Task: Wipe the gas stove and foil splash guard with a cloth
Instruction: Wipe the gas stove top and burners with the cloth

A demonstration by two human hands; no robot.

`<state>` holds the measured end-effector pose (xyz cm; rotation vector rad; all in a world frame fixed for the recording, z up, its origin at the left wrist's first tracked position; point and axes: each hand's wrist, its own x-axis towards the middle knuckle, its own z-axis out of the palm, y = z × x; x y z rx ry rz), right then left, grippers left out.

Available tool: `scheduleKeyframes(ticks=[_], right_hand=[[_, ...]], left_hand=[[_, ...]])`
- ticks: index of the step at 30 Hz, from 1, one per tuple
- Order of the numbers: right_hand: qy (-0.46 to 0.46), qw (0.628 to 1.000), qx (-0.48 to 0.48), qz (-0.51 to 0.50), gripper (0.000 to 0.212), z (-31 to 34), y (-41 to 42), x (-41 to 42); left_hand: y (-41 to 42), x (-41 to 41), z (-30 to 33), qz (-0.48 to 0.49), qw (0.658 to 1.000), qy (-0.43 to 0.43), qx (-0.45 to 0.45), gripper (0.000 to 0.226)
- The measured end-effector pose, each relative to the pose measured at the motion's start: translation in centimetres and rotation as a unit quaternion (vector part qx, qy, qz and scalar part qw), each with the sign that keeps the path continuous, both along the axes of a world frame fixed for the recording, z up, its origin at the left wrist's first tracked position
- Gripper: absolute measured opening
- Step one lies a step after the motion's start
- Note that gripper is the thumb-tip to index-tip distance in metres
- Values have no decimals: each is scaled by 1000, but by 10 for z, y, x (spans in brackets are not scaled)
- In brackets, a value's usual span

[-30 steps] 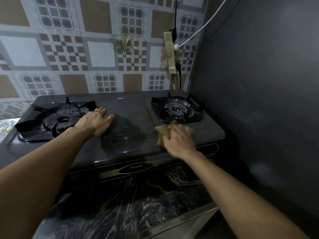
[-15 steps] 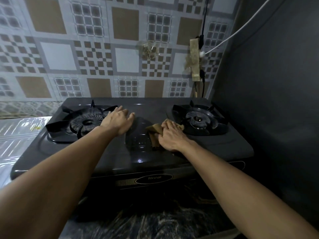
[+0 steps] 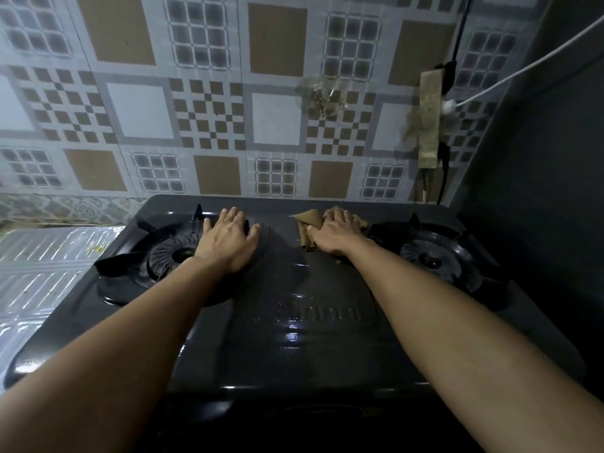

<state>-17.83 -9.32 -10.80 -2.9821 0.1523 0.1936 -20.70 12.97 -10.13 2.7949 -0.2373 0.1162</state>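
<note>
A dark two-burner gas stove (image 3: 294,338) fills the middle of the view. My right hand (image 3: 336,232) presses a brown cloth (image 3: 307,223) flat on the stove top, near its back edge between the two burners. My left hand (image 3: 228,238) lies flat, fingers spread, on the stove beside the left burner (image 3: 170,256) and holds nothing. The right burner (image 3: 434,256) sits just right of the cloth. The patterned foil splash guard (image 3: 212,109) covers the wall behind the stove.
A shiny embossed foil sheet (image 3: 42,273) lies on the counter left of the stove. A dark wall (image 3: 539,191) stands close on the right. A taped-up power strip (image 3: 429,119) with a white cable hangs at the back right corner.
My right hand has pushed the cloth from the front right of the stove top towards the back middle. My left hand has stayed by the left burner. The camera has moved closer and left.
</note>
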Motion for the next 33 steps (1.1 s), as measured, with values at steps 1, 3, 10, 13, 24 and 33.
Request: scheduleKeyframes(ticks=[1, 3, 10, 13, 24, 33], right_hand=[[-5, 1000, -3, 7, 79, 0, 2, 9], [-22, 999, -1, 43, 75, 0, 15, 23], [-24, 971, 9, 238, 63, 1, 85, 37], [-22, 976, 18, 216, 63, 3, 75, 38], [-42, 989, 12, 141, 65, -1, 48, 4], [-80, 985, 26, 151, 61, -12, 26, -79]], left_hand=[[-1, 1, -1, 2, 1000, 6, -5, 63], [-4, 1, -2, 3, 1000, 7, -19, 63], [1, 2, -6, 18, 999, 9, -42, 64], [0, 1, -6, 17, 999, 14, -30, 63], [2, 5, -8, 12, 997, 8, -82, 58], [9, 12, -16, -1, 998, 3, -62, 71]])
